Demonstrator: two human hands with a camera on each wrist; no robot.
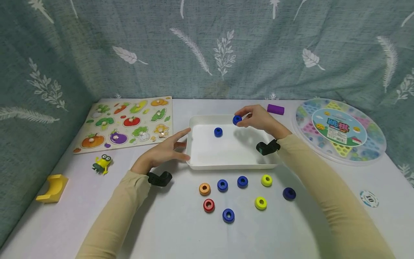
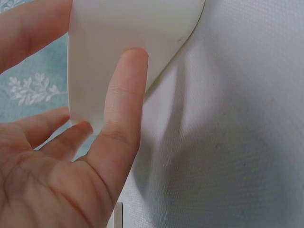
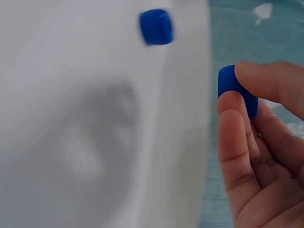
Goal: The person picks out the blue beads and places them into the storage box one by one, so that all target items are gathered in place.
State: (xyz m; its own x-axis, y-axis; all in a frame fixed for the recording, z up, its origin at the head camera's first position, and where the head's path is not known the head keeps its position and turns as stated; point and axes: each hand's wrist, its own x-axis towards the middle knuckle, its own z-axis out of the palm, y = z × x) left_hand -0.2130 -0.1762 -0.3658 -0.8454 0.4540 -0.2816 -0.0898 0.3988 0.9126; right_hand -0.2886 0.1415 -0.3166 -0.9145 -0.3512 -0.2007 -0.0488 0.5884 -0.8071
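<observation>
Right hand point(image 1: 260, 118) pinches thick blue ring point(image 1: 237, 120) near 12 o'clock rim of white rectangular tray point(image 1: 223, 167); second blue ring point(image 1: 218, 133) inside, 8 o'clock from grip. Left hand point(image 1: 164, 149), fingers extended, touches 9 o'clock end.

The left forearm point(image 1: 113, 216) extends from seven o'clock; the left hand point(image 1: 161, 151) points toward two o'clock, thumb and fingers spread; the right forearm point(image 1: 326, 199) extends from five o'clock; the right hand point(image 1: 258, 118) points toward ten o'clock, thumb and fingers pinching.
</observation>
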